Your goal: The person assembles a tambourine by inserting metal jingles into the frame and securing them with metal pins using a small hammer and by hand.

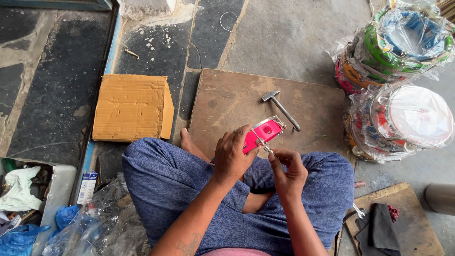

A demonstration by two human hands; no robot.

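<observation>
1. Your pink frame piece (261, 134) is held up over your crossed legs, just above the near edge of the wooden board (227, 102). Its long axis runs from lower left, inside your palm, up to the right, where the metal-edged end points toward the hammer (280, 108).
2. Your left hand (233, 158) is clenched around the lower left part of the frame piece, fingers (244, 134) wrapped over its top edge. This hand carries it alone.
3. Your right hand (286, 168) sits just below and to the right of the frame piece. Its fingers pinch a small metal part (267, 148) that touches, or nearly touches, the frame's underside; the view is too small for you to tell which.
4. So the frame lies up and to the left of your right fingertips, and the left hand is the closer one, already gripping it.
5. The hammer lies on the board beyond the frame piece, head to the left, handle slanting down to the right, apart from both hands.
6. Further right of the frame piece, well apart, stand stacks of plastic-wrapped toy drums (403, 80). To its left, a flat cardboard sheet (132, 106) lies on the stone floor.
</observation>
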